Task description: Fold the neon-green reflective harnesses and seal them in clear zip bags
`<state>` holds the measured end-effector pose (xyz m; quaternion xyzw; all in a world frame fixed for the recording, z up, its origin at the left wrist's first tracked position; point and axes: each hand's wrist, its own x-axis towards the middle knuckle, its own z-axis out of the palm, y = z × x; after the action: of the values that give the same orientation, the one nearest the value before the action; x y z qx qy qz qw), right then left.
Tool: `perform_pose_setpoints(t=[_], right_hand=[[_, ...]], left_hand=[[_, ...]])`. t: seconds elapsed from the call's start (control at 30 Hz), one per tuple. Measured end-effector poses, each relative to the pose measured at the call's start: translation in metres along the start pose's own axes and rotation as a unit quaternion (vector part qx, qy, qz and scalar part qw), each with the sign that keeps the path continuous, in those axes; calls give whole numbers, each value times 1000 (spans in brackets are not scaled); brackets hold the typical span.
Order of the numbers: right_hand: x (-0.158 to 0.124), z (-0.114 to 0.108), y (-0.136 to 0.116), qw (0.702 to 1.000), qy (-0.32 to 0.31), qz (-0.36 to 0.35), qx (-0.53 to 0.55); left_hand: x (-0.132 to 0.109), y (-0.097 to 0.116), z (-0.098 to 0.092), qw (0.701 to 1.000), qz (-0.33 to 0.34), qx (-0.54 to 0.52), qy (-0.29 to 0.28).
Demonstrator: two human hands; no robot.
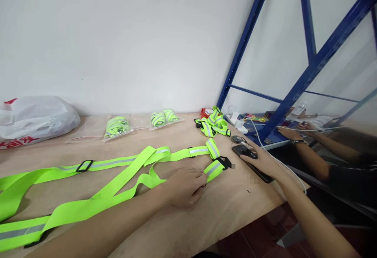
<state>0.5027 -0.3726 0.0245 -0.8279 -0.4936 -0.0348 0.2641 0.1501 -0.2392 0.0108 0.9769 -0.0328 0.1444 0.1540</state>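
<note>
A neon-yellow reflective strap harness [118, 165] with grey stripes stretches across the table, its bands twisted and crossing. My left hand [187, 187] lies on the lower band with fingers bent over it, close to the black buckle [225, 162] at the strap's right end. Its fingertips are partly hidden. On the right, my right hand [265, 161] is above a dark phone [260, 173], with finger and thumb around a small black object [249, 153] whose kind I cannot make out. A small round item [238, 139] lies just beyond the phone.
Bagged straps [118, 126] and another clear bag of rolled straps [163, 118] lie along the wall. A white plastic bag [38, 120] stands at left. Bundled straps [213, 122] sit near the blue rack [241, 42]. Another person's hands [297, 132] are beyond the white cable [279, 161].
</note>
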Motion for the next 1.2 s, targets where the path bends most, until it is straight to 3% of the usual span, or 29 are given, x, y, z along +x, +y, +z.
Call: perform_pose_setpoints(t=[0.13,0.23,0.43,0.57,0.63,0.87,1.03,1.2], right_hand=[[3,-5,-13,999,26,30,-10],[15,-2,-49,999,24,-26,-9],[45,27,-138,976,-141,-133,-96],[50,45,-158,933,-261,-203,-145],[51,51,-157,922,-281,-221,-150],[57,63,-144,937,-165,-282,-124],[59,72,-142,938,-96,-321,-88],[61,75,-142,942,-51,-325,-64]], left_hand=[[0,0,-1,1000,0,-9,4],[0,1,-1,1000,-3,-16,0],[0,1,1,1000,-6,-8,0],[1,0,-2,1000,-4,11,-3],[0,0,-4,1000,-8,15,-4],[8,3,-13,999,-18,24,-32],[45,12,-22,994,-87,59,-24],[70,8,-7,994,-62,87,-29]])
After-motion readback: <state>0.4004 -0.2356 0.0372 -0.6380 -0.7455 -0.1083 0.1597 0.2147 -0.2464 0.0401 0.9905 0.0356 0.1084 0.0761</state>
